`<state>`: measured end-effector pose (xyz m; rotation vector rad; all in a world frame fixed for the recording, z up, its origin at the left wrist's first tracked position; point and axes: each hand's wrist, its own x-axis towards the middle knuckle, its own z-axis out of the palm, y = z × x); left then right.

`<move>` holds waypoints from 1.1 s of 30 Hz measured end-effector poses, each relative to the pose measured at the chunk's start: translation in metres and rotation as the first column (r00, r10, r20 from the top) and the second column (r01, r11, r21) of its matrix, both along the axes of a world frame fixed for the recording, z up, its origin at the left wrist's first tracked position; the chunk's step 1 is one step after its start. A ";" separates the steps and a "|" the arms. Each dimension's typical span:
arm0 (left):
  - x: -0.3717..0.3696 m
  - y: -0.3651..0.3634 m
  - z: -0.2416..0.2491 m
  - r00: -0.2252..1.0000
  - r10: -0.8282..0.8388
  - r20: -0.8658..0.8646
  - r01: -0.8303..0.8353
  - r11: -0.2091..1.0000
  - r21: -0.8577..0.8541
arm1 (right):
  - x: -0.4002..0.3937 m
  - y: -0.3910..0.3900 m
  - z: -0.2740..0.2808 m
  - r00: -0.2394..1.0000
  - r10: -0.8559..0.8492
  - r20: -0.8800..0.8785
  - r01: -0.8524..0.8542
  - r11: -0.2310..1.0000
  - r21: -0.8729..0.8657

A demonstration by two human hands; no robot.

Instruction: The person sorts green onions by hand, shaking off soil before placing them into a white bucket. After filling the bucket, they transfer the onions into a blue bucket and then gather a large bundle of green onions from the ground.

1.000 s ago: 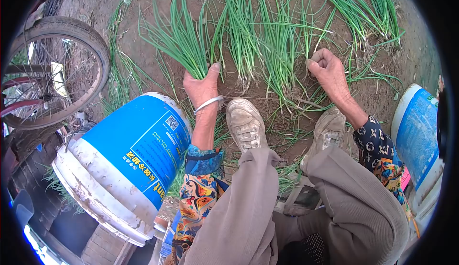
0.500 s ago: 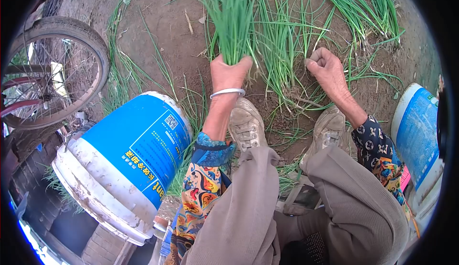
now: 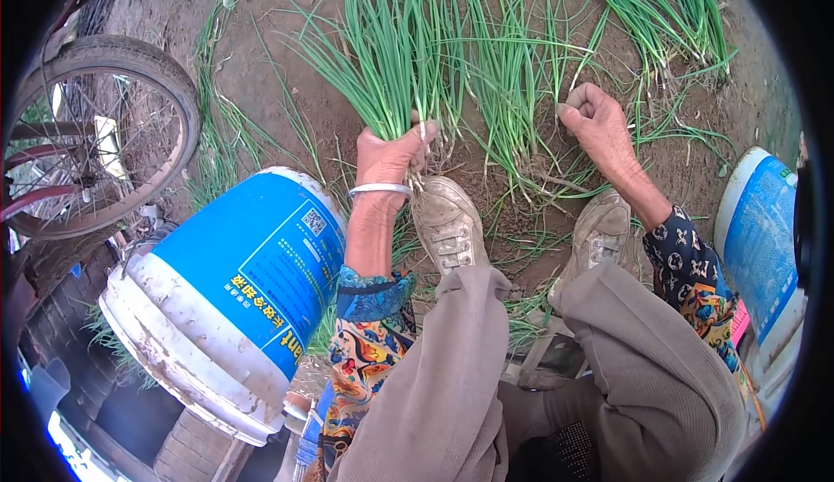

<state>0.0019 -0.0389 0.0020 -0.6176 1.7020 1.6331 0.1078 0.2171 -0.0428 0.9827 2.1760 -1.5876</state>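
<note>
My left hand (image 3: pixel 388 159), a bangle at its wrist, is closed around a bunch of green onions (image 3: pixel 380 56). Their leaves fan up and away, and the root ends show below the fingers, just above the left shoe. My right hand (image 3: pixel 599 126) is held over the soil with thumb and forefinger pinched together; whatever they hold, if anything, is too small to make out. Between the hands lies a loose pile of green onions (image 3: pixel 512 99), roots toward me. More bundles of green onions (image 3: pixel 647 13) lie at the upper right.
A blue and white bucket (image 3: pixel 252 265) stands at the left, a second blue bucket (image 3: pixel 757 239) at the right. A bicycle wheel (image 3: pixel 95 134) is at the upper left. My shoes (image 3: pixel 447 226) flank the soil, with loose leaves scattered about.
My left hand has moved left and a little toward me with the bunch, whose leaves now tilt left and spread wider. The right hand stays almost where it was, still pinched.
</note>
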 end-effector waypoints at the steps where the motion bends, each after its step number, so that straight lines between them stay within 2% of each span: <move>1: 0.002 0.000 -0.003 1.000 -0.025 -0.014 0.025 0.999 -0.020 | 0.000 0.000 0.000 1.000 0.000 -0.008 0.000 1.000 -0.004; 7: 0.005 0.002 -0.002 0.988 -0.130 -0.086 0.117 0.983 -0.143 | 0.001 0.000 0.002 1.000 0.020 -0.010 -0.020 1.000 -0.008; 9: 0.002 0.001 -0.001 0.979 -0.089 -0.182 0.051 0.978 -0.203 | -0.002 0.003 0.010 0.999 0.037 0.007 -0.037 0.999 -0.010; 11: -0.005 -0.006 -0.001 0.966 -0.039 -0.256 -0.028 0.967 -0.254 | -0.009 0.016 0.021 0.999 -0.014 -0.045 0.019 0.993 0.116; 12: -0.009 -0.012 -0.010 0.932 -0.098 -0.349 -0.024 0.944 -0.329 | -0.013 0.025 0.026 0.997 -0.036 -0.075 0.049 0.982 0.181; 15: -0.022 -0.012 -0.016 0.895 -0.187 -0.405 -0.018 0.892 -0.451 | -0.022 0.068 0.026 0.974 -0.077 -0.211 0.154 0.912 0.380; 17: -0.026 -0.009 -0.021 0.876 -0.346 -0.335 0.091 0.802 -0.590 | -0.023 0.085 0.029 0.976 -0.049 -0.211 0.135 0.900 0.415; 19: -0.023 0.007 -0.019 0.845 -0.459 -0.273 0.174 0.719 -0.673 | -0.020 0.081 0.030 0.995 0.024 -0.101 0.016 0.924 0.382; 20: -0.019 0.016 -0.014 0.799 -0.506 -0.326 0.187 0.723 -0.665 | -0.015 0.072 0.028 0.997 0.062 -0.042 -0.045 0.940 0.339; 23: -0.011 0.036 -0.008 0.760 -0.561 -0.328 0.228 0.702 -0.675 | -0.011 0.032 0.033 0.966 0.241 0.089 -0.257 0.925 0.279; 28: 0.004 0.059 -0.007 0.711 -0.652 -0.265 0.379 0.673 -0.636 | -0.015 -0.016 0.037 0.914 0.404 0.035 -0.404 0.899 0.171; 29: 0.007 0.062 -0.010 0.749 -0.627 -0.215 0.434 0.710 -0.555 | -0.017 -0.024 0.038 0.906 0.423 0.033 -0.423 0.897 0.126; 31: 0.016 0.071 -0.017 0.804 -0.588 -0.092 0.521 0.770 -0.369 | -0.013 -0.037 0.031 0.884 0.453 -0.117 -0.429 0.884 0.184; 32: 0.025 0.074 -0.019 0.870 -0.473 -0.138 0.445 0.874 -0.194 | -0.009 -0.037 0.034 0.884 0.437 -0.165 -0.422 0.899 0.118; 33: 0.031 0.074 -0.018 0.906 -0.398 -0.146 0.377 0.914 -0.153 | -0.005 -0.037 0.030 0.876 0.414 -0.248 -0.396 0.910 0.120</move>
